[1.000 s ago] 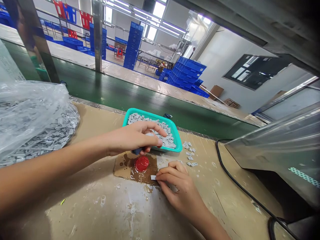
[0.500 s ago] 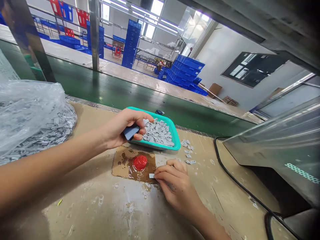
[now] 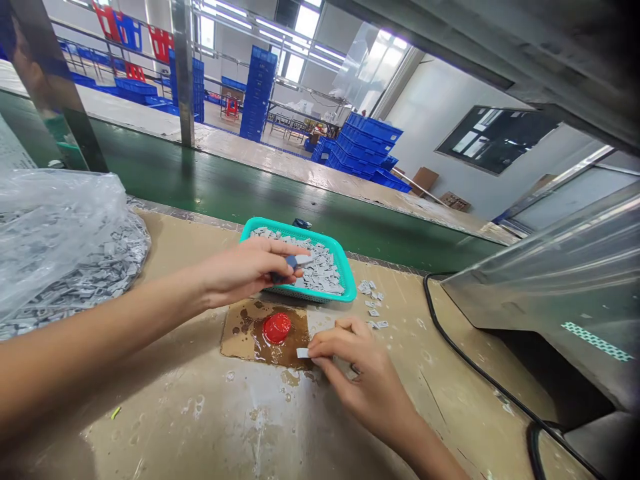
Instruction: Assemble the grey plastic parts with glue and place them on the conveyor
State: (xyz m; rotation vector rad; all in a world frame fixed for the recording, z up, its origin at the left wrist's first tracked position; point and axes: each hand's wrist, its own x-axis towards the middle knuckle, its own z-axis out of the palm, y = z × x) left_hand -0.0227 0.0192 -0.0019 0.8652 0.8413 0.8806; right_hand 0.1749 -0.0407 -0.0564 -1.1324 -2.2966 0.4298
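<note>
My left hand (image 3: 257, 267) is over the near left part of a teal basket (image 3: 351, 280) filled with small grey plastic pieces (image 3: 323, 270). Its fingers are closed round a dark blue-grey block (image 3: 284, 267), and a light grey piece (image 3: 303, 259) shows at the fingertips. My right hand (image 3: 353, 357) pinches a small white piece (image 3: 302, 353) at the right edge of a wet brown cardboard (image 3: 239, 343). A red cap-like object (image 3: 277, 327) stands on that cardboard, left of the white piece.
A clear plastic bag (image 3: 65, 233) of grey pieces lies at the left. Several loose grey pieces (image 3: 373, 303) lie right of the basket. A black cable (image 3: 465, 363) and a metal housing (image 3: 560, 293) are at the right. Behind runs a green conveyor belt (image 3: 225, 187).
My left hand has turned and shifted slightly, and more of the light grey piece shows at its fingertips. My right hand keeps its pinch on the white piece. The view has shifted a little.
</note>
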